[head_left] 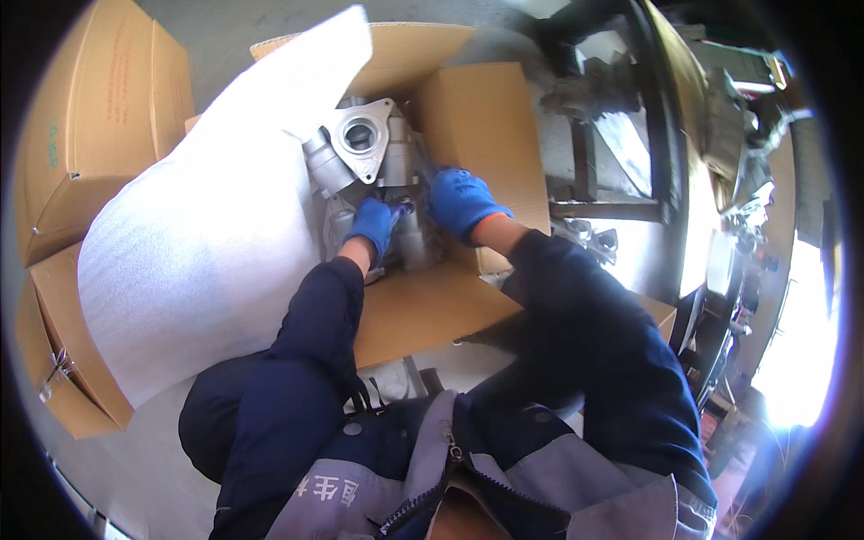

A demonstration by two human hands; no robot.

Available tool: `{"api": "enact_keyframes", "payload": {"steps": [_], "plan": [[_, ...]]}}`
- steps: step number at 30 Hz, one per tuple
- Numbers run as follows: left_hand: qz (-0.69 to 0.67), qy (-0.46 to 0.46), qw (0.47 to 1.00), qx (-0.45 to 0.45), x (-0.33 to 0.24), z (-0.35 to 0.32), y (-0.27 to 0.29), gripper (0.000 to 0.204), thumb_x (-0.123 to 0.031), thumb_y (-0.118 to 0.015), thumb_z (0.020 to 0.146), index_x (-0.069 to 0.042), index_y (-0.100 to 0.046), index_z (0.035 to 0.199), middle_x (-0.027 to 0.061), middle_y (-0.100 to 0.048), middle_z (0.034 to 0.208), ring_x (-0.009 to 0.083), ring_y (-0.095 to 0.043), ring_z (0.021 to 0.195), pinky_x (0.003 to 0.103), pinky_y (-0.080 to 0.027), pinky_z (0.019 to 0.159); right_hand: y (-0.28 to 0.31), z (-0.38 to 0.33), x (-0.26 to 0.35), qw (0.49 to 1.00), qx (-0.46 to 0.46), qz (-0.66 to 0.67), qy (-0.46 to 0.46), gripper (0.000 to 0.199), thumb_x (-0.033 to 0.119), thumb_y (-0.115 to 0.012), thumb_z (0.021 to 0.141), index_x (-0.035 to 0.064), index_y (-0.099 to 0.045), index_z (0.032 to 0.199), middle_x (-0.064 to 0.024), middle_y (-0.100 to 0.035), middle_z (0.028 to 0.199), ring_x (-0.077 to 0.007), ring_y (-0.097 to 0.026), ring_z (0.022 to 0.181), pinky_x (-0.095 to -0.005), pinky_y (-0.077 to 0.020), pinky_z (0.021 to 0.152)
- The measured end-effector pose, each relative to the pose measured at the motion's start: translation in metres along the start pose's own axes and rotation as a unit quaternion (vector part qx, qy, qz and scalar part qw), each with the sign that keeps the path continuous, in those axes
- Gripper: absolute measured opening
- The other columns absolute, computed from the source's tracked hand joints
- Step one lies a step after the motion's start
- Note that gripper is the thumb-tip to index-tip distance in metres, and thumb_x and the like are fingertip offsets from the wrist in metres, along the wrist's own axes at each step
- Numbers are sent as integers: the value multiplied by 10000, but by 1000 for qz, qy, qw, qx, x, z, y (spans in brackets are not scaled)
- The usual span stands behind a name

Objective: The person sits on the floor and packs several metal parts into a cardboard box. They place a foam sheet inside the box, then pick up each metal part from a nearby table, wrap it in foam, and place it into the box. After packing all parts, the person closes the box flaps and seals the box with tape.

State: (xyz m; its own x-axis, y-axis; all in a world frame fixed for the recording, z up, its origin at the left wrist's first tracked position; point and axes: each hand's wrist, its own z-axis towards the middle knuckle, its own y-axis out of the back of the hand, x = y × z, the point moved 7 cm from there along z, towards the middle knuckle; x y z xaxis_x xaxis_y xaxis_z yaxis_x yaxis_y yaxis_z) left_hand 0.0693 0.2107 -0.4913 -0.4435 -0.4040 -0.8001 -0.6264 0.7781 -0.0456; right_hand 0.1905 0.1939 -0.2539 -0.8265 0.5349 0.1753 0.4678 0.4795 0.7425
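Grey-and-navy jacket lies nearest, below the open carton. Inside that carton, a metal casting points its bore upward, flange lengthwise toward the jacket; close by, left hand and right hand curl partway, hold unclear.

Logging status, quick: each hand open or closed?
Left hand: at the metal parts; grip can't be told.
Right hand: beside them; can't tell if open or closed.

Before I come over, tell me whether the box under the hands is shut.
No, the box is open, showing metal parts inside, with the left hand and right hand among them.
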Motion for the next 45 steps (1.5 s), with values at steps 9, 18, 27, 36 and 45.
{"api": "enact_keyframes", "payload": {"steps": [9,18,27,36,45], "plan": [[155,-270,947,78,-54,-13,4,306,-83,-536,938,-20,-629,1223,183,-689,1118,302,-655,996,374,-497,884,-76,-49,-12,954,-66,-235,175,550,319,-550,912,60,-489,1394,-177,-638,1244,-357,-676,1010,-498,-508,888],[101,24,995,-4,-30,-10,16,366,-226,-466,1007,-46,-576,1307,298,-653,1106,447,-593,1118,452,-463,950,-131,49,-31,981,88,135,-112,426,401,-523,942,80,-696,1162,-200,-665,1212,-368,-640,1134,-447,-513,919],[424,-195,884,-42,-49,-30,7,322,-180,-466,1005,-111,-605,1287,299,-627,1156,427,-597,1131,445,-464,990,-245,106,-77,972,-73,198,-108,376,373,-481,970,103,-682,1138,-174,-679,1155,-319,-658,1041,-402,-501,904],[197,-172,963,-67,9,26,30,255,-239,-594,884,-57,-672,1045,218,-681,989,384,-660,892,455,-518,773,-71,-20,-46,984,-32,152,-86,419,423,-608,862,53,-733,1013,-202,-697,1079,-401,-662,1007,-465,-525,886],[350,-67,934,-1,-38,-14,72,350,-283,-532,949,1,-660,1109,207,-685,1109,356,-629,938,452,-491,842,259,-210,-136,821,-513,-244,48,195,154,-578,849,19,-695,928,-183,-685,792,-339,-668,695,-408,-547,652]]}}
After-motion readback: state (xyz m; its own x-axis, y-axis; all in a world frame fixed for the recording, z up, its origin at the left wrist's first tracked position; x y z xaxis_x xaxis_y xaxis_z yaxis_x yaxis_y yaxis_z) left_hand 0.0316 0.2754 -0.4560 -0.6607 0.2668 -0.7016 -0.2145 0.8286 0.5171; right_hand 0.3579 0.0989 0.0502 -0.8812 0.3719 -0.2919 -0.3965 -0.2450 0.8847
